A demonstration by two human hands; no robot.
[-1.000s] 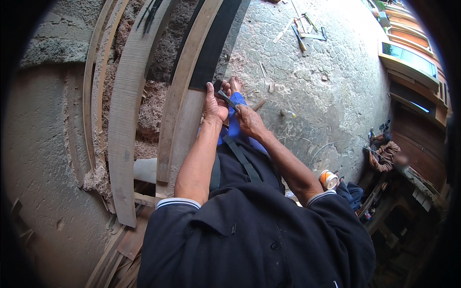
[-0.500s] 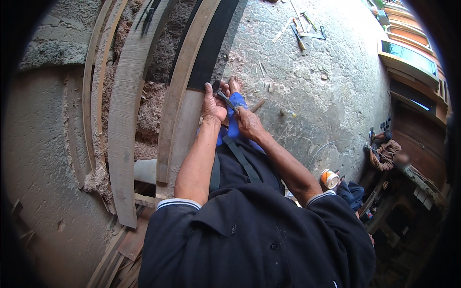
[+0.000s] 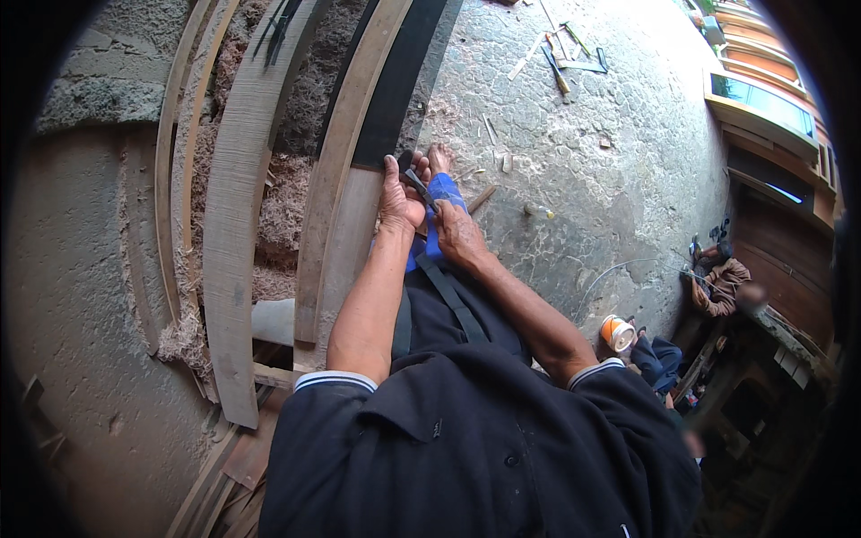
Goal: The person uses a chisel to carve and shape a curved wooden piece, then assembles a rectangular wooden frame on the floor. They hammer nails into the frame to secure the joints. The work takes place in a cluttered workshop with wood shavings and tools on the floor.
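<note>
Over my lower leg, my two hands are close together. My right hand [image 3: 461,238] is closed around the near end of a narrow grey metal tool [image 3: 417,184]; its grip covers the handle, so the exact kind is unclear. The tool's far end reaches across to the fingers of my left hand [image 3: 401,197]. That hand is turned palm up, thumb pointing away, fingers curled about a small dark piece [image 3: 405,162] whose shape is partly hidden. Beyond them shows my bare foot [image 3: 439,158], under a blue trouser leg [image 3: 444,187].
Long planks [image 3: 230,215] and a narrower board [image 3: 345,161] lie on my left among wood shavings [image 3: 285,202]. Hand tools [image 3: 574,65] rest on the far concrete floor [image 3: 574,152]. At right are a white-and-orange tub [image 3: 617,333], a cable [image 3: 619,265] and another person [image 3: 720,285].
My right hand has shifted slightly toward me and to the left, its wrist turning a little, with the tool still in it. My left hand stays nearly in place.
</note>
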